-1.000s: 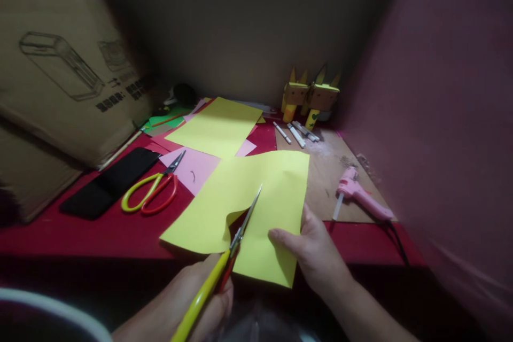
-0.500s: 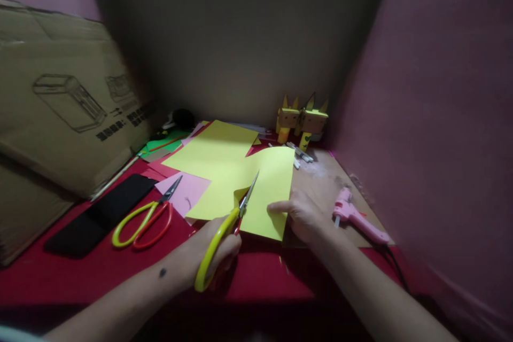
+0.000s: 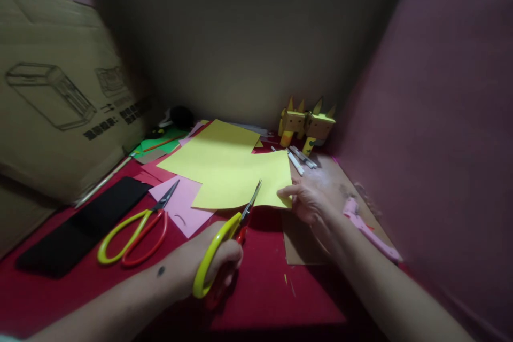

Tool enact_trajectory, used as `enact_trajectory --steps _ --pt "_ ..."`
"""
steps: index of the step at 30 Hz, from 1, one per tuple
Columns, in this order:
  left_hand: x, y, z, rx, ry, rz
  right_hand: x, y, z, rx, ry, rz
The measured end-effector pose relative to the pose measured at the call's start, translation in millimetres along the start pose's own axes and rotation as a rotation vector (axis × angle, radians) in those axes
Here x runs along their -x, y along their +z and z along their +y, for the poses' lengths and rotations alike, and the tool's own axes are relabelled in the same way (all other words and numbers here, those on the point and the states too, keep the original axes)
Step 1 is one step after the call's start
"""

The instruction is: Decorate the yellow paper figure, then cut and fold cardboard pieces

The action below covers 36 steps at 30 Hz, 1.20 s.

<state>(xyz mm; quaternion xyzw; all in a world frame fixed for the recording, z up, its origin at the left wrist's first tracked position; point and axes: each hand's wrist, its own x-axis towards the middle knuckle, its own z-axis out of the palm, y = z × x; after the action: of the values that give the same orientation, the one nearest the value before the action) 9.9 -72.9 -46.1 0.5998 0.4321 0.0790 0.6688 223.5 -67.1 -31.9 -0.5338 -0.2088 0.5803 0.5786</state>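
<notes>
My left hand [image 3: 200, 254] is closed around the handles of a pair of scissors [image 3: 234, 222] with one yellow and one red loop. The blades look nearly closed and point away from me, overlapping the near edge of a sheet of yellow paper [image 3: 228, 184]. At that sheet's right edge, my right hand [image 3: 310, 206] pinches it, with the index finger on top. Another yellow sheet [image 3: 212, 139] lies behind. To the left rests a second pair of scissors [image 3: 146, 227] with yellow and red handles, partly on pink paper [image 3: 186, 208].
A black flat object [image 3: 84, 227] lies on the red tablecloth [image 3: 264, 283] beside a large cardboard box [image 3: 52, 117]. On the right are a pink glue gun [image 3: 371, 235], a brown board [image 3: 302, 248], white markers [image 3: 298, 159] and two small cardboard figures [image 3: 318, 123].
The yellow paper's near edge has moved away from me and its right part lies lower and flatter. The scissor blades have come back toward that edge. The view has shifted slightly.
</notes>
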Motion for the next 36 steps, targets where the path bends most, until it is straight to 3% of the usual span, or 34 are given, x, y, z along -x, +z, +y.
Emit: enact_trajectory --steps 3,6,10,14,25,36 --pt "-4 -4.8 -1 0.106 -0.16 -0.061 5 -5 2 0.022 0.104 0.007" --pt "-6 -8.2 0 0.166 -0.274 -0.04 -4 -11 -7 0.062 0.196 0.06" --pt "-6 -9.7 -2 0.231 -0.292 -0.044 -33 -10 -22 0.124 0.206 0.167" --pt "-3 -8.9 -3 0.221 -0.322 -0.045 -52 1 -21 0.186 0.223 0.164" --pt "-5 -16.5 3 0.193 -0.211 -0.078 -52 10 -15 0.178 0.062 0.11" --pt "-20 -18.5 12 0.132 -0.136 -0.073 -52 9 -16 0.104 0.106 0.1"
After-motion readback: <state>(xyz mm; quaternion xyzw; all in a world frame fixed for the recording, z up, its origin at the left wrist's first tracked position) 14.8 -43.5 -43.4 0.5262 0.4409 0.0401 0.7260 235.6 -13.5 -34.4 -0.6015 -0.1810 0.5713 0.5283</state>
